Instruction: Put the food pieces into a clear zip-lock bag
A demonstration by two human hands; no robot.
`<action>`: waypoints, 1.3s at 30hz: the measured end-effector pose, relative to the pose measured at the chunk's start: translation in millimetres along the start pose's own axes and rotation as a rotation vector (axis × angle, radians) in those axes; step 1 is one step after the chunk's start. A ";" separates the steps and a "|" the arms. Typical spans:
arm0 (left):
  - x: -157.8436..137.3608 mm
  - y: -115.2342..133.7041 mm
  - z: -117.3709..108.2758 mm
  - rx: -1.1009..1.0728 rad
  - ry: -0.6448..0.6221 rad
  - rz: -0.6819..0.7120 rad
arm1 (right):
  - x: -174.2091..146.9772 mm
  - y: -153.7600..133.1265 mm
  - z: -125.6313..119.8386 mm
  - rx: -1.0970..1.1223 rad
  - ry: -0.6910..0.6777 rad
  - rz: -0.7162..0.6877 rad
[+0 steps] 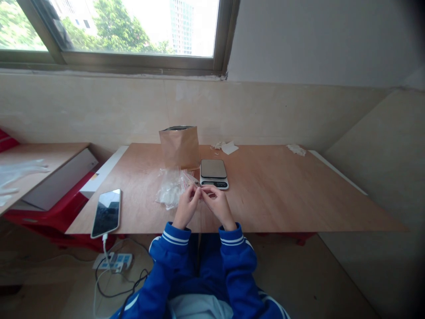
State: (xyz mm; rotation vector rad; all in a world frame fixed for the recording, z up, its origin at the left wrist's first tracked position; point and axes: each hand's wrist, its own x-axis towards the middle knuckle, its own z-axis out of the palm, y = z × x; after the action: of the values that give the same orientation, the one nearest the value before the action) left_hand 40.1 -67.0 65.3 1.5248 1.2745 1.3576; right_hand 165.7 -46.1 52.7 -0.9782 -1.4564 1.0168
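Note:
My left hand (pixel 187 201) and my right hand (pixel 217 201) meet just in front of the scale, fingertips pinched close together. Between them is a small clear plastic bag (pixel 187 177) with a reddish line along its edge; part of it is hidden by my fingers. A small dark bit shows near the fingertips, too small to name. Left of my hands lies a heap of clear plastic bags (pixel 168 190). The digital kitchen scale (pixel 213 169), white with a dark plate, sits right behind my hands. A brown paper pouch (pixel 179 148) stands upright, its top open, behind the heap.
A phone (pixel 106 213) plugged into a white cable lies at the table's left front edge. Paper scraps (pixel 229 148) and a crumpled white piece (pixel 296 150) are along the back. A power strip (pixel 113 262) rests on the floor. Plastic gloves (pixel 20 175) lie on the left-hand table.

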 end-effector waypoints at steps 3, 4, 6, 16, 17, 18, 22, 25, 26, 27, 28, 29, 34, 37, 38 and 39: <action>-0.3 -2.7 0.3 0.027 0.018 0.007 | 0.3 0.6 1.5 -0.011 -0.009 0.005; -0.2 -3.7 0.3 0.035 0.019 0.007 | 0.4 1.1 1.8 -0.016 -0.016 0.018; 0.0 -5.5 0.3 0.047 0.017 0.006 | 0.2 1.8 2.1 -0.018 -0.027 0.051; 0.0 -5.2 0.2 0.049 -0.007 0.016 | 0.5 5.5 1.6 0.064 -0.042 0.099; -0.1 -4.9 0.1 0.040 -0.004 0.019 | 0.8 6.2 1.5 0.074 -0.039 0.101; -0.3 -4.6 0.0 0.029 -0.001 0.023 | 1.1 6.5 1.3 0.082 -0.032 0.104; -1.7 -2.8 -0.8 0.006 0.028 0.031 | 1.7 3.4 0.1 0.092 0.046 0.123; -2.6 -1.9 -0.1 0.019 0.036 0.006 | 1.3 -1.1 0.5 0.093 0.099 0.107; -2.8 -2.0 0.6 0.018 0.025 -0.005 | 1.0 -2.1 1.5 0.100 0.101 0.099; -3.0 -2.3 1.5 0.015 0.009 -0.013 | 0.7 -2.5 3.0 0.113 0.098 0.098; -3.0 -2.9 2.5 0.009 -0.003 -0.019 | 0.3 -2.5 4.9 0.134 0.092 0.104; -3.0 -3.8 3.5 0.004 -0.009 -0.022 | 0.0 -2.2 7.2 0.160 0.086 0.116; -2.8 -10.0 5.7 0.002 0.042 -0.010 | -0.9 -0.4 14.5 0.238 0.057 0.119; -2.6 -12.5 4.1 -0.019 0.044 -0.003 | -0.6 -1.0 11.5 0.246 0.049 0.124; -2.4 -12.7 3.5 -0.030 0.032 -0.006 | -0.5 -1.2 9.7 0.247 0.047 0.137; -2.1 -12.7 3.0 -0.041 0.018 -0.010 | -0.3 -1.4 8.1 0.247 0.045 0.152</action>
State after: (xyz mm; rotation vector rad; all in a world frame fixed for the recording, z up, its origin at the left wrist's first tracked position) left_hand 40.5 -65.6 52.2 1.4798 1.2558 1.3854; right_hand 157.6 -47.6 53.3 -0.9351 -1.1998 1.2445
